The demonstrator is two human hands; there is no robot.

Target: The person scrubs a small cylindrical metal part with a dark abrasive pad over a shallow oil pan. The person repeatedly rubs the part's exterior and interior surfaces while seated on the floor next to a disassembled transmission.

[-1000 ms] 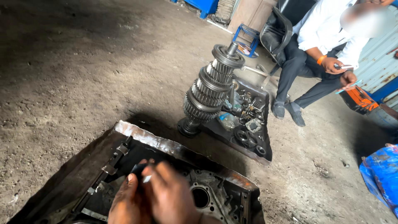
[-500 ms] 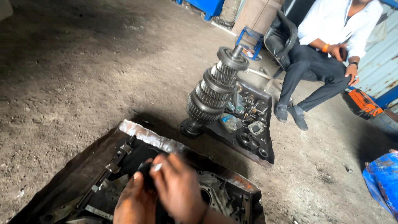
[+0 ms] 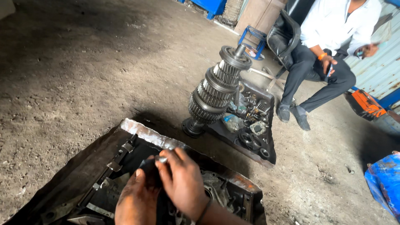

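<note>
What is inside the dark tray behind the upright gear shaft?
The tray holds loose oily parts: rings or bearings, small metal pieces and a clear bag. The gear shaft hides the tray's near-left part, and the dark parts are hard to tell apart.

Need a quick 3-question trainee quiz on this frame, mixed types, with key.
1. True or false: the gear shaft lies flat on the floor.
2. What does the right hand pinch? A) a small metal part B) a hammer C) a rag
3. Fill in: the left hand is over the dark metal ____.

Key: 1 false, it stands nearly upright beside the parts tray. 2 A. 3 tray.
</note>
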